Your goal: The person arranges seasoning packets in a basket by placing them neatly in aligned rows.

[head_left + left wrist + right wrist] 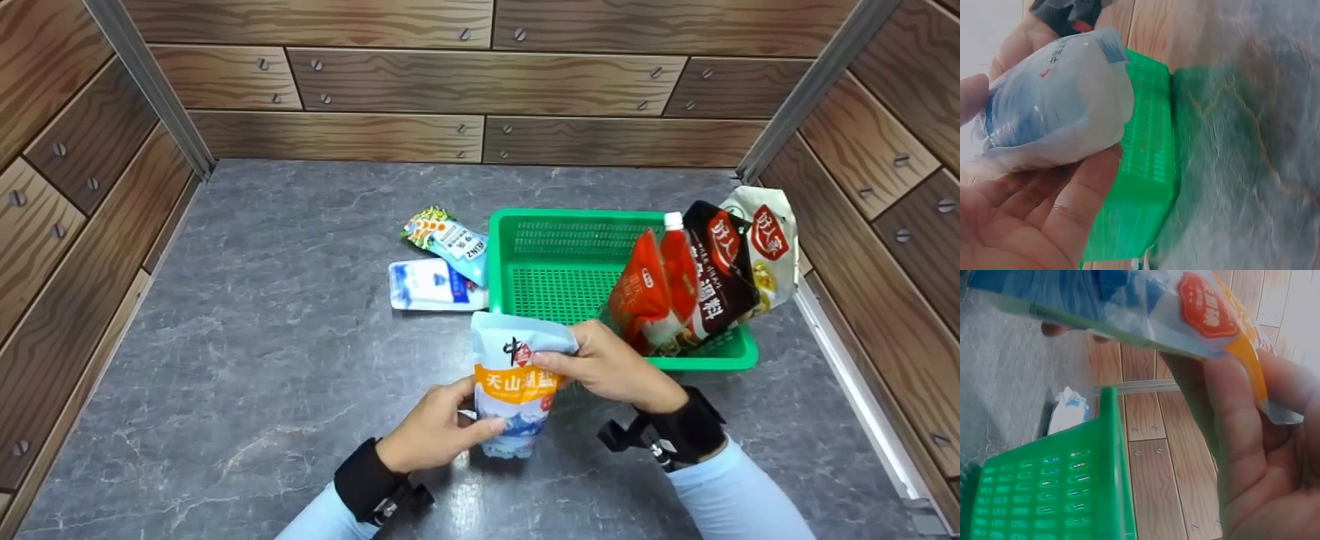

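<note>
A blue and white salt pouch with an orange band is held upright in front of the green basket. My left hand grips its lower left side, the thumb across the front. Near the top right, my right hand pinches the pouch edge between thumb and fingers. In the left wrist view, the pouch's rounded bottom lies over the curled fingers. The right wrist view has the pouch above the basket's rim.
Inside the basket's right end stand a red pouch, a red pouch with a white cap, a black seasoning bag and a pale bag. Left of it lie a light-blue Heinz packet and a white-and-blue packet. Wood-patterned walls surround the grey surface.
</note>
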